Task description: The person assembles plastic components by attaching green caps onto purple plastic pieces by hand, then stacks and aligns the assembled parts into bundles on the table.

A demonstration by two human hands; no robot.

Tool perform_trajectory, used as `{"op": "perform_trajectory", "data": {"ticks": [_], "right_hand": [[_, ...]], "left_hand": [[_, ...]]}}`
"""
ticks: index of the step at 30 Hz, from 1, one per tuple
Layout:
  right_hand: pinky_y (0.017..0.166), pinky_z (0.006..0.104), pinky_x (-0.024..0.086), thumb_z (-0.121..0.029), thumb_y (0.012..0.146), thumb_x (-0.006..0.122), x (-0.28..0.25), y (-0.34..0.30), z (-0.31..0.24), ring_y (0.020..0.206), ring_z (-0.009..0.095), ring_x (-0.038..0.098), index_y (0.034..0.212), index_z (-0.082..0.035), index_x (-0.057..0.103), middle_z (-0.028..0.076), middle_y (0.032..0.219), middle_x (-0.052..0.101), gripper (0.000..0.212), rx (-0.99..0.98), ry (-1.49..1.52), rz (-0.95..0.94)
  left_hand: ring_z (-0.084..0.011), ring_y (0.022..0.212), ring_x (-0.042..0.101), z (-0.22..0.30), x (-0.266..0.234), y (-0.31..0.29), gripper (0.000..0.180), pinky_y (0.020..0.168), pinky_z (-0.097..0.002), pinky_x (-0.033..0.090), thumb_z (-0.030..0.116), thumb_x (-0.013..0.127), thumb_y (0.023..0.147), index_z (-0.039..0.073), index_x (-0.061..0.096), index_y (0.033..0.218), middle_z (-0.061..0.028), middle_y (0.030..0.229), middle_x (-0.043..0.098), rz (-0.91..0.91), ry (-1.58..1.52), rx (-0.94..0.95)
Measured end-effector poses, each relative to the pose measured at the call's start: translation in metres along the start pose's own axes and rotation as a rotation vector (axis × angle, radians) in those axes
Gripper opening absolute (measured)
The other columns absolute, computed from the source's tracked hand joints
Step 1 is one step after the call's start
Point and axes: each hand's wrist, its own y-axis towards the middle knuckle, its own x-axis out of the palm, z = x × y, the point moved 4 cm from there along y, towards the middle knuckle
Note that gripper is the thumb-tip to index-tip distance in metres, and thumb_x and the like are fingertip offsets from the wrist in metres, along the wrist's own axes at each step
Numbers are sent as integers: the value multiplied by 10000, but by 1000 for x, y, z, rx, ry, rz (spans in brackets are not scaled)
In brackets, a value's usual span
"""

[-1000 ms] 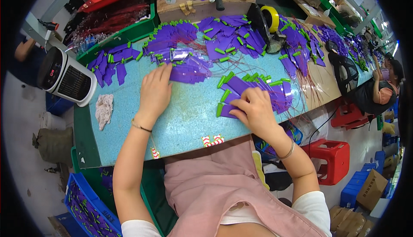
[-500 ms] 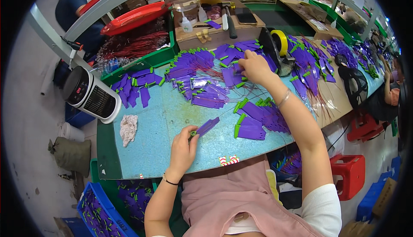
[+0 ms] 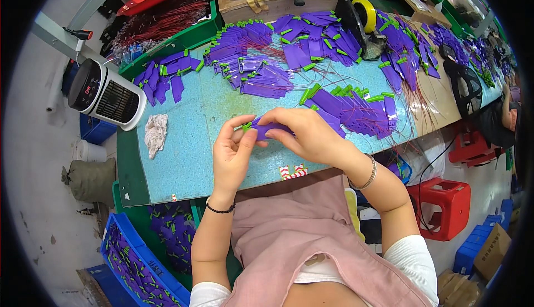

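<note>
My left hand pinches the green end of a flat purple piece above the near part of the blue tabletop. The fingers of my right hand close on the same piece from the other side and cover much of it. Beyond my right hand lies a fanned pile of purple pieces with green ends. Further back, a larger spread of such pieces has thin dark red wires among them. A smaller heap lies at the left.
A white fan heater and a crumpled white cloth are at the left. A black tape dispenser with yellow tape stands at the back. Blue bin below left holds more pieces; a red stool is at right.
My right hand has come back from the far pile to my left hand and now grips the purple piece too. The view has tilted downward.
</note>
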Motion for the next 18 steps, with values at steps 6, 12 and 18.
{"op": "perform_trajectory", "data": {"ticks": [6,12,18], "right_hand": [[597,362,471,-137,735,688,-9,-14,-8,700,273,599,940,-29,536,102,785,604,277,4,-231,331],[613,269,450,-175,785,688,-7,-25,17,666,146,572,900,-11,580,72,777,607,227,345,208,282],[611,268,440,-66,773,657,-1,-27,-2,668,142,555,841,1,615,76,792,605,104,103,252,324]], "left_hand": [[-107,739,611,-3,-5,-6,223,636,-203,440,96,513,912,-8,469,1105,-88,838,631,113,16,27],[-104,719,611,-4,-4,-11,181,620,-194,428,91,521,909,3,473,1059,-78,837,626,78,-43,-8],[-181,724,611,26,13,-3,139,673,-265,463,43,642,790,-2,590,911,-87,858,630,62,477,353]]}}
